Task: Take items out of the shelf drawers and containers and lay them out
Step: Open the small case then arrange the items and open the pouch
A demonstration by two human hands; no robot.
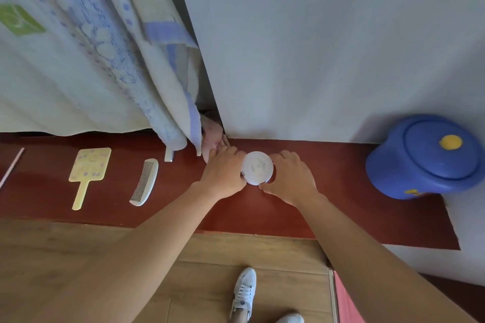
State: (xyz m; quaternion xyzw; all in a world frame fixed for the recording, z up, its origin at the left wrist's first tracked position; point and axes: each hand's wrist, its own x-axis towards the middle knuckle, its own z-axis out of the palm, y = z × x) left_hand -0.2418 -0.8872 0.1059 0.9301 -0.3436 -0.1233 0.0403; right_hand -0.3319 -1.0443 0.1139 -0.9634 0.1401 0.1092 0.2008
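The white round jar [257, 168] sits low on the red-brown ledge [328, 207], clamped between both hands: the left hand [223, 174] curls round its 9 o'clock side, the right hand [291, 178] round its 3 o'clock side. Whether its base rests on the ledge cannot be told. If this is a twist to open it (a guess), the lid could give suddenly and the contents spill or roll off the near edge. At 12 o'clock the wall [315, 47] stands close, leaving little room behind. At 11 o'clock a pink cloth [213, 134] and the hanging quilt [78, 60] crowd the left hand. Well off at 9 o'clock lie a comb [145, 182] and a yellow hand mirror [89, 173]; at 3 o'clock stands a blue lidded pot [430, 157]
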